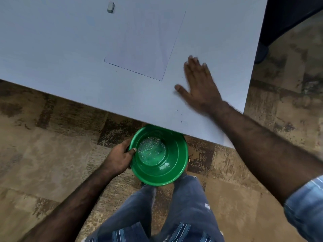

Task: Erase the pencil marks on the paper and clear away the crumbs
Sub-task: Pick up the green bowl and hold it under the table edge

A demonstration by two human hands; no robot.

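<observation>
Your paper lies flat on the white table, skewed to its edge, faint streaks showing on it. The pale eraser sits well apart, off to the far left. A few dark crumbs dot the table by the near edge — many more lie in the bottom of the green bucket, held just below that edge.

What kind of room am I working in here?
Probably an office or study room, though little shows: a plain white table bearing a sheet of paper and an eraser, over mottled brown carpet-like flooring.
</observation>
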